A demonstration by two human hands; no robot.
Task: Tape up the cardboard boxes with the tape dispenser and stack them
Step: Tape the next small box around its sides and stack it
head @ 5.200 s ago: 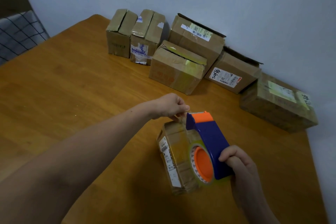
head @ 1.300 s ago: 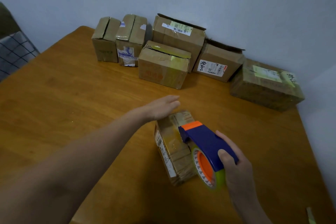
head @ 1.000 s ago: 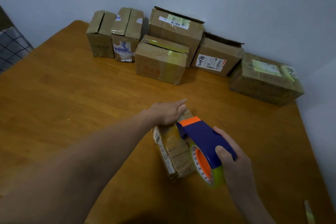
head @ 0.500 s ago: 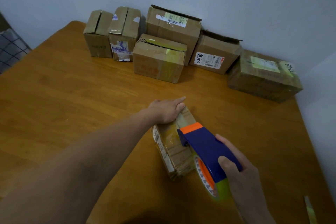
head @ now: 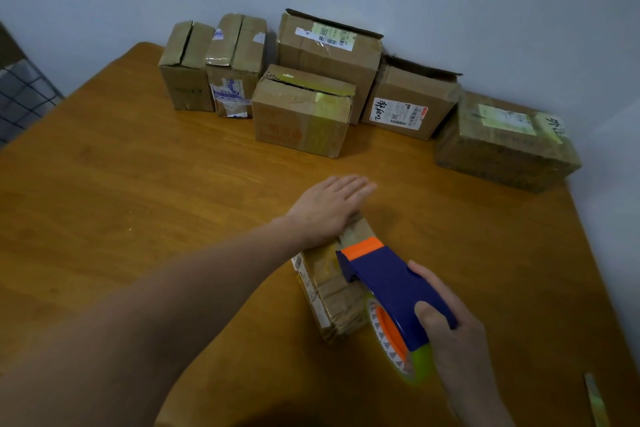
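Observation:
A small taped cardboard box (head: 329, 284) lies on the wooden table (head: 138, 201) in front of me. My left hand (head: 325, 204) rests flat on its far end, fingers straight and reaching past the edge. My right hand (head: 450, 333) grips the blue and orange tape dispenser (head: 384, 281) by its handle. The dispenser's orange front end sits on the top of the box, just behind my left hand. Its roll of yellowish tape hangs at the box's near right corner.
Several cardboard boxes stand in a row along the wall: two narrow ones (head: 211, 69) at the left, a taped one (head: 301, 114) in front, a tall one (head: 329, 52), an open-flapped one (head: 408, 100), and a wide one (head: 502, 139) at the right. A strip of tape (head: 595, 399) lies near the table's right corner.
My left hand has flattened and slid along the far end of the box, fingers now past its edge. The dispenser has been drawn back toward me along the top of the box.

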